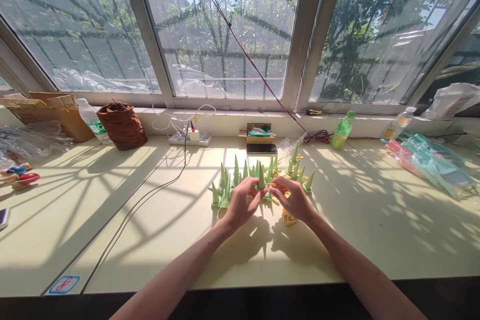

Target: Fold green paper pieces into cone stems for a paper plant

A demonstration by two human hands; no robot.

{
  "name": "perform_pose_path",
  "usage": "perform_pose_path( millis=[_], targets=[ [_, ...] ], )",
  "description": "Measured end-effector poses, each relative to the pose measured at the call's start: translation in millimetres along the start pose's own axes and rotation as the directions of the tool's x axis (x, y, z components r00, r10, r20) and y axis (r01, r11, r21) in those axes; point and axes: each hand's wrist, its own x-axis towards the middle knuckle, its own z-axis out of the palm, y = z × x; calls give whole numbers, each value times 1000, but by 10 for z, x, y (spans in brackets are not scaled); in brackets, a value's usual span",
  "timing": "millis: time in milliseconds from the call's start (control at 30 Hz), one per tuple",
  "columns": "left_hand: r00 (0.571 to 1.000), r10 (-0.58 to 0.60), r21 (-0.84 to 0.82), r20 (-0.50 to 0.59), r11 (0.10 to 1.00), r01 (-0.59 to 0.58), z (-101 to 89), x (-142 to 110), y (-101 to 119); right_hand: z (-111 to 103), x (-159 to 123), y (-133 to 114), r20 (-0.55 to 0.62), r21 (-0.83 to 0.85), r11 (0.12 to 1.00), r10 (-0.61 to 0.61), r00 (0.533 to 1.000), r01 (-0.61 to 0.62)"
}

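My left hand [243, 201] is closed around the base of a green cone [261, 176], which stands upright with its tip up. At the cone's right side, the fingers of my right hand [292, 199] pinch a small pale-yellow peg [270, 185], its end close to the cone's base. Whether the two parts are joined, I cannot tell. Several more green cones [236, 172] stand upright behind my hands, partly hidden by them. To the right, some cones [294, 155] have yellow pegs sticking out. A small heap of yellow pieces [288, 217] lies below my right hand.
Along the window ledge are a brown bag [122, 125], a power strip [190, 139], a small open box [258, 132], a dark phone-like slab [261, 148] and a green bottle [342, 131]. Plastic packets [431, 160] lie at right. A cable [146, 197] crosses the table at left.
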Motion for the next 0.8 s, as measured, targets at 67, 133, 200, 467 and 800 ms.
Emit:
perform_pose_path(
  millis=[67, 133, 200, 467, 800],
  targets=[
    [1000, 15, -2, 10, 1000, -15, 11, -10, -13, -2, 1, 6, 1, -17, 1000, -13, 1000, 13],
    [999, 43, -12, 30, 999, -43, 24, -20, -34, -5, 4, 7, 10, -25, 1000, -18, 1000, 18],
    [996, 76, -19, 47, 997, -76, 34, -26, -55, -5, 4, 5, 14, -26, 1000, -12, 1000, 13],
    [989, 137, 4, 51, 990, -138, 20, -24, -66, 23, -14, 10, 18, -8, 999, 31, 999, -31],
    [997, 72, 10, -19, 997, -72, 22, -3, -77, 23, 5, -30, -7, -7, 999, 40, 999, -40]
  ],
)
